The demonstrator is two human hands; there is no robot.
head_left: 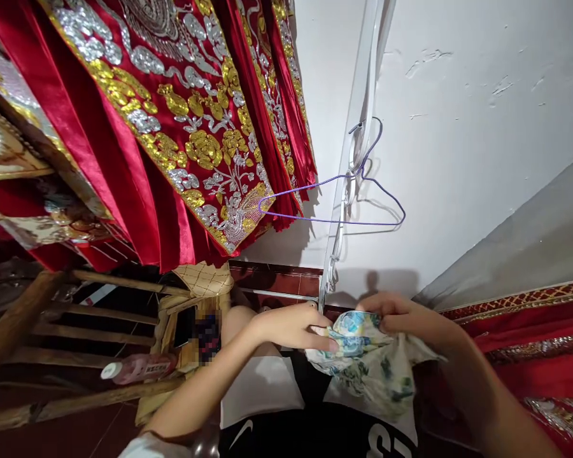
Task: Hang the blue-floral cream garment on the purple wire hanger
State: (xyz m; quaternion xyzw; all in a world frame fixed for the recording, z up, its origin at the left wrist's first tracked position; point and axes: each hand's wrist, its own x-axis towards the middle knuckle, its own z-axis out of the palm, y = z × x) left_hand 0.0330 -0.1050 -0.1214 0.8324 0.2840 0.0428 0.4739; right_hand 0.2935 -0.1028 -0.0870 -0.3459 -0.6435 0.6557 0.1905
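Both my hands grip a small floral cloth (368,362), white with blue and green print, in front of my chest. My left hand (293,326) is closed on its left top edge, thumb and fingers pinched. My right hand (405,321) is closed on the right top edge. The rest of the cloth hangs crumpled below my hands. Above them a purple wire hanger (334,200) hangs empty from a white cable duct (351,152) on the white wall.
Red satin garments (172,127) with gold and silver embroidery hang at the upper left. A wooden rack (52,343) with a pink bottle (141,367) stands at the lower left. More red embroidered cloth (530,337) lies at the right. A white plastered wall fills the background.
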